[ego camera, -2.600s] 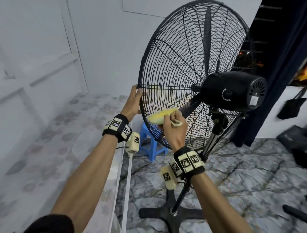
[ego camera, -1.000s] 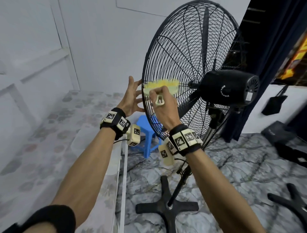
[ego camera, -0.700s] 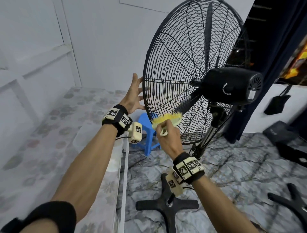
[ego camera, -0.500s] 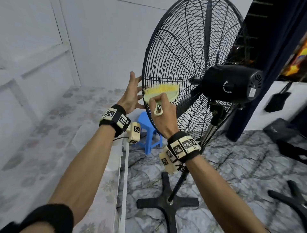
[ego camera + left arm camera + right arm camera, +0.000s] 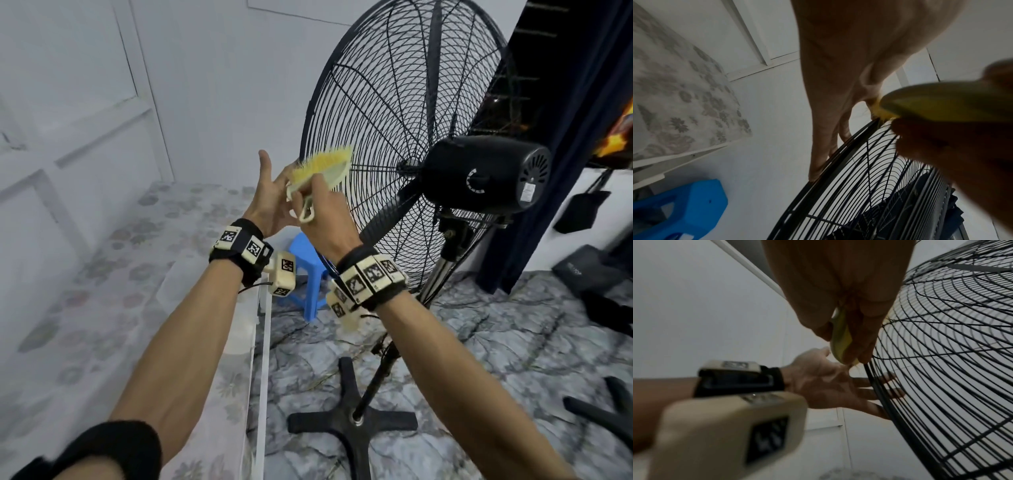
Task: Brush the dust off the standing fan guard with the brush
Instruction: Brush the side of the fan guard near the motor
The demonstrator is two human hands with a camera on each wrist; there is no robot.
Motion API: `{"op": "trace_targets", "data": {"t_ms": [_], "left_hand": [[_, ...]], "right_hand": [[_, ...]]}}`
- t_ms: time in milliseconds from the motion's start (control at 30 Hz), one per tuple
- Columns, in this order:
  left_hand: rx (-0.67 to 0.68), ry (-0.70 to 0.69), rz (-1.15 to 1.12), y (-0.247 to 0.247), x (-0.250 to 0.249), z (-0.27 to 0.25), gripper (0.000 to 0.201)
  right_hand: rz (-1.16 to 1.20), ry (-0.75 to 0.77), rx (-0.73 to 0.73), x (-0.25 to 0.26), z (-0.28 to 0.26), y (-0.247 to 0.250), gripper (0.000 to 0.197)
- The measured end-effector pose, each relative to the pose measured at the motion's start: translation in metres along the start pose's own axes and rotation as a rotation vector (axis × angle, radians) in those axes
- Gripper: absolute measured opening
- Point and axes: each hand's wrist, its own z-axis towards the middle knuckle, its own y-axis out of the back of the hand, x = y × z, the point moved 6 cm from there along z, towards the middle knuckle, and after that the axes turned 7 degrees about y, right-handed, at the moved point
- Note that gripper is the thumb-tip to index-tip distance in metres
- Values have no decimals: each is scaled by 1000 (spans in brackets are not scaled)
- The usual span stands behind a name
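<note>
A right hand (image 5: 322, 219) gripped a yellow brush (image 5: 320, 171) at the fan guard (image 5: 394, 144) rim, beside the left hand (image 5: 270, 195), whose straight fingers touched that rim.

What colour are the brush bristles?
Yellow bristles on the brush, with a paler yellow-green back; clearest in the head view.

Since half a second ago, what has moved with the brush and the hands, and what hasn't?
The right hand swung the brush left off the guard face to the rim of the fan guard, tilting it so its bristles turn toward the left hand. The left hand stayed open with fingers at the rim. The grip on the brush, the fan's place and the blue stool are unchanged.
</note>
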Motion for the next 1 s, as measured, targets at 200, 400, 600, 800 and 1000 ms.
{"op": "trace_targets", "data": {"t_ms": [200, 400, 600, 800, 1000], "left_hand": [[15, 29, -55, 1, -2, -3, 95], [20, 7, -22, 8, 1, 4, 95], [74, -9, -36, 19, 5, 10, 96], [57, -13, 24, 20, 3, 9, 93], [80, -12, 6, 16, 2, 8, 95]], "right_hand": [[-215, -263, 219, -33, -64, -38, 21], [-107, 34, 12, -7, -35, -16, 9], [-157, 97, 89, -29, -26, -5, 12], [-356, 19, 303, -34, -73, -25, 16], [-212, 233, 71, -7, -4, -2, 6]]}}
